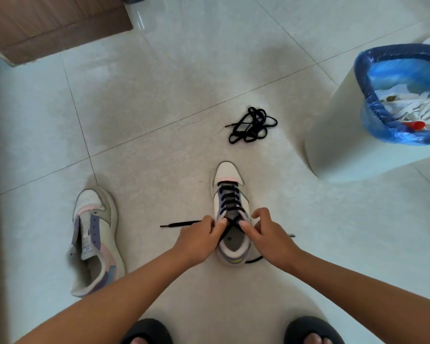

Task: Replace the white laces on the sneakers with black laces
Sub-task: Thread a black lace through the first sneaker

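Observation:
A white sneaker stands upright on the floor, toe pointing away from me, threaded with a black lace. The lace ends cross over its tongue. My left hand and my right hand pinch the crossed lace at the sneaker's top eyelets. One lace end trails left on the floor, the other lies by the heel on the right. A second sneaker with no lace lies to the left. A spare black lace sits bundled on the floor beyond.
A white bin with a blue liner stands at the right, holding white laces and scraps. A brown wooden panel is at the top left. My feet in black slippers are at the bottom edge.

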`<state>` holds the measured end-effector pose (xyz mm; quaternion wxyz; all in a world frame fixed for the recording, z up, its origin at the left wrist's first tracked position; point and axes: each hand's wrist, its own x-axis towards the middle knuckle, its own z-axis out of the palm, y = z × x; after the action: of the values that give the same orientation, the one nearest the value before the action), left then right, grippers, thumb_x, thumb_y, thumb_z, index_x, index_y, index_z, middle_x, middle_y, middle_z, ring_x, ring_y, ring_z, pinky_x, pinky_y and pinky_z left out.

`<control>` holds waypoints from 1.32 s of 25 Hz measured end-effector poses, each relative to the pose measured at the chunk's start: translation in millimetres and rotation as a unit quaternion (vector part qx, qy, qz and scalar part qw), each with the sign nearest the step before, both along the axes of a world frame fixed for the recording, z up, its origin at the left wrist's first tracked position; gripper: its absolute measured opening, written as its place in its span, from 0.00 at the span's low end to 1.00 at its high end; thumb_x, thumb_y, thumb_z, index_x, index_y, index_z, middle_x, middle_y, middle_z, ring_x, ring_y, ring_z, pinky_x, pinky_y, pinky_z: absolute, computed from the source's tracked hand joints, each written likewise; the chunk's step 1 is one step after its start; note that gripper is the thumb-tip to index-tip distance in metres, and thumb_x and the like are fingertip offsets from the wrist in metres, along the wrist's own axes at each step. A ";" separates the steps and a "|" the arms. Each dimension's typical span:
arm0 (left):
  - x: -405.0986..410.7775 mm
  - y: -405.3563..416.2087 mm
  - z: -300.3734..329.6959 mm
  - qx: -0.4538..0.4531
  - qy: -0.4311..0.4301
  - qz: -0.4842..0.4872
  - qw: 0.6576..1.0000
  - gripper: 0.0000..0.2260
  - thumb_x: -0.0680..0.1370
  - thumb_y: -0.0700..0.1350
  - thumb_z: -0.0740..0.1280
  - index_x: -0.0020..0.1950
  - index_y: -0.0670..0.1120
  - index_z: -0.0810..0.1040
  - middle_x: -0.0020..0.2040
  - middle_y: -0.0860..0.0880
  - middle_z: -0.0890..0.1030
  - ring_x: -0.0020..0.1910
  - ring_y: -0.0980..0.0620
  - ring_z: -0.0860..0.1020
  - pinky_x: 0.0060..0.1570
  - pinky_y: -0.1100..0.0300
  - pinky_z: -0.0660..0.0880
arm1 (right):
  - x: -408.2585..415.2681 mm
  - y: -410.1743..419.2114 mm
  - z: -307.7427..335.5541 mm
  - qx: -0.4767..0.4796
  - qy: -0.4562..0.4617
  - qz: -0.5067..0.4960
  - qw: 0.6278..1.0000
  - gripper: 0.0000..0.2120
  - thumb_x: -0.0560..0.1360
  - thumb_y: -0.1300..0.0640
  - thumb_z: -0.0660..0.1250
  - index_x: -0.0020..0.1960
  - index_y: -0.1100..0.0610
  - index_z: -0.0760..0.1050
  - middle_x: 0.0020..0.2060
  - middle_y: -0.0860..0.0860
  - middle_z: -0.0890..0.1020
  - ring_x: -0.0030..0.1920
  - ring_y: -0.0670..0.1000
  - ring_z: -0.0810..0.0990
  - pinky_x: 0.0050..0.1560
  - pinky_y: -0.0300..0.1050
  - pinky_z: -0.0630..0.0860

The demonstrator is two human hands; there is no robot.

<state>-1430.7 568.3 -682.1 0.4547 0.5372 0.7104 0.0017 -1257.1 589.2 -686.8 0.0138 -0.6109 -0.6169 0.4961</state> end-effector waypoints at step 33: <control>-7.3 40.0 -20.2 0.189 0.088 -0.084 0.975 0.10 0.79 0.44 0.62 0.56 0.42 0.76 0.52 0.45 0.73 0.48 0.47 0.75 0.43 0.56 0.72 | -42.9 58.1 -11.9 0.150 -0.123 0.240 0.951 0.09 0.79 0.57 0.59 0.57 0.59 0.72 0.52 0.55 0.72 0.49 0.56 0.75 0.46 0.48 0.72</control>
<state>-1437.9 608.2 -702.3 0.2793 0.6687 0.6872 0.0501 -1299.9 647.3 -698.7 -0.0906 -0.4917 -0.8095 0.3076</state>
